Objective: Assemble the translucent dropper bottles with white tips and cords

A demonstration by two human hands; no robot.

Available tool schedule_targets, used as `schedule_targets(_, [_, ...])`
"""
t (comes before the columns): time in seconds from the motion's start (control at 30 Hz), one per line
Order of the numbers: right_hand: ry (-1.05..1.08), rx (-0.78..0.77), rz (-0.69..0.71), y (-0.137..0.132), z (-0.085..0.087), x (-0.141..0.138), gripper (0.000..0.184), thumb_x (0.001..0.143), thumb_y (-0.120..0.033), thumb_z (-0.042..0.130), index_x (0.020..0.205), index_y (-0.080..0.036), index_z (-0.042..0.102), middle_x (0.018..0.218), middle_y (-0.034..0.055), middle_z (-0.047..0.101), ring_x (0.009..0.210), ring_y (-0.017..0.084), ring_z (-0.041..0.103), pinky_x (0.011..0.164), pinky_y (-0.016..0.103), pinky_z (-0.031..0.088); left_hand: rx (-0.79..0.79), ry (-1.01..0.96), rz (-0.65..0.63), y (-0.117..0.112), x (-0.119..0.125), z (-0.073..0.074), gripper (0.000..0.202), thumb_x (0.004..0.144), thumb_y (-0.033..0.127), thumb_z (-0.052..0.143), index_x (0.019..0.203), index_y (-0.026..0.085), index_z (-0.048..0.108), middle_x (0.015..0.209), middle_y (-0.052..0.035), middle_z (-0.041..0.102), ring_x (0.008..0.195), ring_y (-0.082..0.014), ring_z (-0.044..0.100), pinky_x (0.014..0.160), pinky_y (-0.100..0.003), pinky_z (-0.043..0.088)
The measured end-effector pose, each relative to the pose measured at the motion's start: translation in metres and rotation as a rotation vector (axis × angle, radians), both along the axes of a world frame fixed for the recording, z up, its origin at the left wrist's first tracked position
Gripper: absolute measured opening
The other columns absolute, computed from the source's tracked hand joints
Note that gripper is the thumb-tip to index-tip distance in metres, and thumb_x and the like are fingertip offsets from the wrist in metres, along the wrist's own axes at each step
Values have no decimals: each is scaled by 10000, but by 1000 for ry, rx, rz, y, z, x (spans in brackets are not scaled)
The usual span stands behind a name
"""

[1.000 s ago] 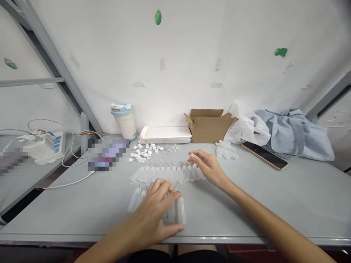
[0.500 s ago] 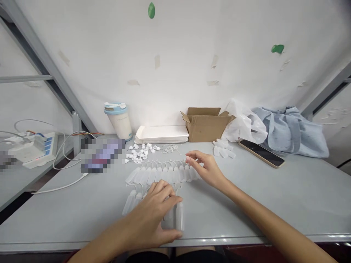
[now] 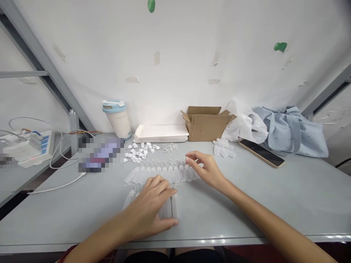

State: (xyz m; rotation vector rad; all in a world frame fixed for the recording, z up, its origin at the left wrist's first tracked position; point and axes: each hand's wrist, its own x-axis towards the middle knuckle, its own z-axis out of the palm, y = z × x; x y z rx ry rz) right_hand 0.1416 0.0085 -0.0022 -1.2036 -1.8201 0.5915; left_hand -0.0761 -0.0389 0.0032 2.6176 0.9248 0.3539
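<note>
Closer to its neighbour point(image 3: 167, 210) than half a second ago, the end bottle point(image 3: 174, 206) of my front row has slid left and a little away from the table's front edge point(image 3: 204, 240), and my left hand point(image 3: 151, 201) has gone with it. I take that to mean the row is being drawn together at this end. My left thumb and fingers stand wide apart, thumb by the bottle's base and fingertip by its top; whether they grip or only nudge it, I can't tell. Most of the front row is hidden beneath that hand. My right hand point(image 3: 207, 170) has hardly shifted: it sits at the right end of the back row point(image 3: 161, 174), fingertips narrow and near the cords point(image 3: 172, 162), and I can't tell whether they pinch one. Past both rows are the small white caps point(image 3: 135, 145) and a tangle of loose strings point(image 3: 170, 147).
</note>
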Motion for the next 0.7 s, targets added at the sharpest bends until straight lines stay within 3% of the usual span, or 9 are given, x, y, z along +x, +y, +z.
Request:
schedule_targets(0.47, [-1, 12, -11, -1, 3, 3, 217, 876, -334, 490, 921, -165, 618, 783, 52, 679, 714, 162, 623, 602, 272, 474, 27, 73, 24, 2, -2, 10, 420, 700, 331, 703, 1072, 197, 561, 933, -59, 541, 897, -247, 434, 783, -403, 370])
schedule_targets(0.7, [-11, 35, -21, 0, 7, 5, 217, 870, -340, 491, 901, -167, 619, 766, 49, 680, 697, 159, 624, 581, 265, 482, 9, 84, 24, 4, -9, 9, 501, 691, 436, 706, 1104, 206, 541, 962, -57, 531, 911, -248, 433, 807, -410, 374])
